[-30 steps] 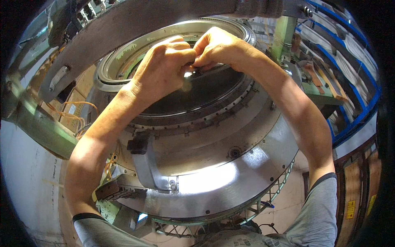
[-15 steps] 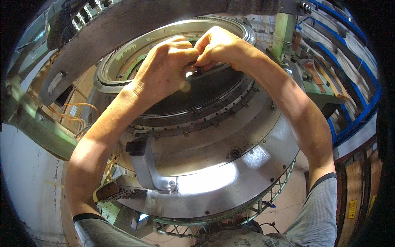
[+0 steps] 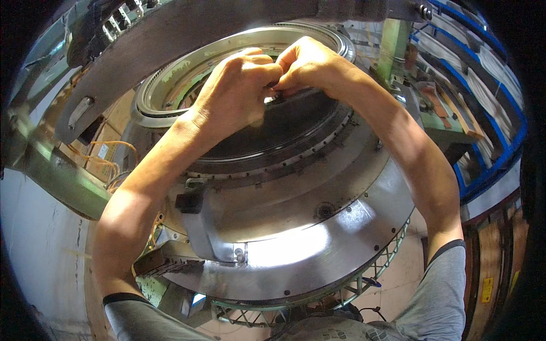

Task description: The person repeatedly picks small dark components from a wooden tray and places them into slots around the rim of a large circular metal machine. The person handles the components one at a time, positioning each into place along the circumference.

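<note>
Left hand point(image 3: 236, 94): upper centre of the frame, fingers curled tight; the grip is narrow, pinched on a small part hidden between the fingertips.
Right hand point(image 3: 310, 62): just right of the left hand, knuckles touching it; the grip is likewise closed to a pinch on the same hidden part.
Small part: cannot be identified; only a dark gap shows where the two hands meet, directly above the dark inner disc point(image 3: 273, 133).
Machine: a large round metal assembly fills the middle of the frame; a bright outer flange point(image 3: 318, 250) runs along its lower edge, and a toothed ring point(image 3: 170, 85) lies in the upper left.
Bracket: a grey bracket point(image 3: 205, 227) sits on the lower left of the flange.
Shelving: blue racks point(image 3: 483, 85) stand at the right edge.
Handling, judged: the pinched part is probably light and thin, easily dropped; hold it at the fingertips only. The machine itself looks heavy, rigid and fixed, with fine teeth that could snag skin.
</note>
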A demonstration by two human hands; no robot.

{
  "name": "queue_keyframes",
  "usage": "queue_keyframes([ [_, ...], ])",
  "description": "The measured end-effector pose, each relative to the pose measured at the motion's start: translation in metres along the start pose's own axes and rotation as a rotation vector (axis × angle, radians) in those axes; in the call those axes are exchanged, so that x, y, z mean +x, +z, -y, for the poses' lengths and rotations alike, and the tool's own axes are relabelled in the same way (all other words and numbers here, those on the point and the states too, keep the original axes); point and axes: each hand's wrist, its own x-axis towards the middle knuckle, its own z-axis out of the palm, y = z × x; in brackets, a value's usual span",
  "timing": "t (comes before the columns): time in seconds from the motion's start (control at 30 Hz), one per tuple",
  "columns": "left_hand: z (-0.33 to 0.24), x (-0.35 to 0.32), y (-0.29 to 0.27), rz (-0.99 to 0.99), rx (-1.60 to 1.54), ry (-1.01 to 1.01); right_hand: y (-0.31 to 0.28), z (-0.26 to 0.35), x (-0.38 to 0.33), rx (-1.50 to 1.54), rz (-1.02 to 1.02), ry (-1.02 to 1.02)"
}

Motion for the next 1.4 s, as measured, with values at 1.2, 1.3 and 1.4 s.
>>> queue_keyframes([
  [1.2,0.014,-0.046,0.006,-0.155,-0.324,-0.496,0.058,-0.024,-0.038,-0.658,-0.474,-0.767],
  [1.3,0.017,-0.050,0.010,-0.172,-0.397,-0.515,0.059,-0.024,-0.039,-0.682,-0.474,-0.799],
  [1.4,0.019,-0.056,0.006,-0.188,-0.469,-0.569,0.064,-0.021,-0.039,-0.687,-0.471,-0.825],
])
